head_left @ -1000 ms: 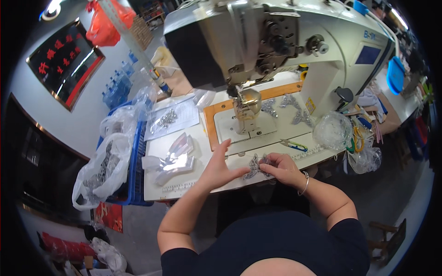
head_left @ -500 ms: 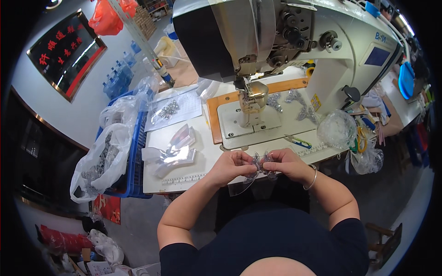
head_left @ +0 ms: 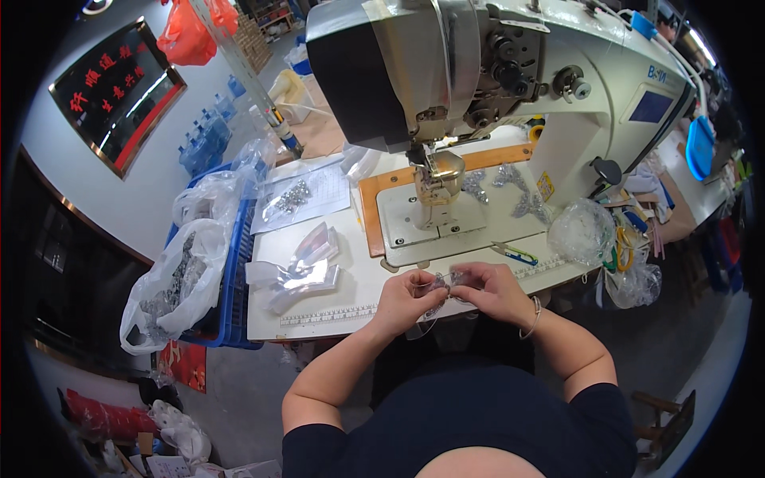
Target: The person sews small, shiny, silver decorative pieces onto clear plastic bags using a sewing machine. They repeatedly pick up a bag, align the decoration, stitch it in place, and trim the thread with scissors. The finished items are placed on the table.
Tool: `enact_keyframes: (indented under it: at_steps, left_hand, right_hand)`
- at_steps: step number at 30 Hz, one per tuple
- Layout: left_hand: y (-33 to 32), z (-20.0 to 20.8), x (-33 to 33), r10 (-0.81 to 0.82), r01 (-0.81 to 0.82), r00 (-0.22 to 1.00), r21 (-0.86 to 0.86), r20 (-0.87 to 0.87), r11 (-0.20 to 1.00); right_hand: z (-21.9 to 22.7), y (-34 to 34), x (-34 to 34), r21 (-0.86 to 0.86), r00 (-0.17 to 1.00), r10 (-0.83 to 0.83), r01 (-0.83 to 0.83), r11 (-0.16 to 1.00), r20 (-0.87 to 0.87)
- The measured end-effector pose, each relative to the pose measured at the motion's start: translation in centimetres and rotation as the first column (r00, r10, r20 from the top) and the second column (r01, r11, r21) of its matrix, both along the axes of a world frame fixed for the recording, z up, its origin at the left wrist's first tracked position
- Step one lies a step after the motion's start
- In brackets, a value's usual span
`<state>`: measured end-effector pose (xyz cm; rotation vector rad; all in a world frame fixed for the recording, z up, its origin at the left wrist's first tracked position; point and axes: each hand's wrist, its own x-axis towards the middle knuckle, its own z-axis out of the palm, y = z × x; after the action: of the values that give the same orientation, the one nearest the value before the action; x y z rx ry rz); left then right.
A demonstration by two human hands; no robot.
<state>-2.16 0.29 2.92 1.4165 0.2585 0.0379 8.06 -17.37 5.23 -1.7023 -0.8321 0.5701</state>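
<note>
Over the table's front edge, both hands pinch one small, glittery silver rhinestone ornament (head_left: 437,283). My left hand (head_left: 405,303) is closed on its left side, thumb against fingers. The fingers of my right hand (head_left: 496,293) close on the other side, and the two thumb tips nearly meet. Much of the ornament is hidden behind the fingers. A clear, thin strip (head_left: 422,328) hangs below my left hand. Just beyond my right hand lie thread snips (head_left: 519,254) with a green and blue handle. More glittery silver ornaments (head_left: 514,187) rest on the sewing machine's bed.
A white sewing machine (head_left: 586,131) stands ahead. Clear plastic pieces (head_left: 307,267) lie left, near a measuring tape (head_left: 327,315). Silver pieces (head_left: 293,196) sit on a paper sheet (head_left: 328,182). A blue basket (head_left: 239,275) with plastic bags flanks the table; a crumpled clear bag (head_left: 584,231) lies right.
My hands have drawn closer together. The right hand's fingers have shifted left over the ornament, so less of it shows. The head view has shifted slightly.
</note>
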Motion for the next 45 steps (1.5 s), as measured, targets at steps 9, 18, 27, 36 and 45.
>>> enact_keyframes:
  at_steps: [9,18,27,36,45]
  left_hand:
    - [-0.6,0.2,-0.8,0.22,-0.218,0.969,-0.032,0.111,0.975]
    - [-2.0,-0.3,-0.5,0.326,-0.268,0.928,-0.284,0.183,0.921]
    - [-1.6,-0.2,-0.8,0.279,-0.214,0.936,-0.282,0.213,0.935]
    - [-1.3,0.6,-1.5,0.173,-0.193,0.956,0.064,0.238,0.979]
    - [-1.2,0.8,-0.7,0.233,-0.235,0.957,-0.01,0.174,0.972]
  right_hand:
    - [3.7,-3.1,3.1,0.096,0.788,0.274,-0.267,0.959,-0.552]
    - [-4.2,-2.8,0.3,0.703,0.624,0.577,-0.062,0.709,-0.527]
    - [-3.5,-2.8,2.2,0.857,0.379,0.804,-0.054,0.513,-0.458]
    - [1.9,-3.1,4.6,0.019,0.888,0.45,-0.453,0.891,0.09]
    - [1.6,-1.7,1.9,0.101,0.988,0.15,-0.154,0.983,0.041]
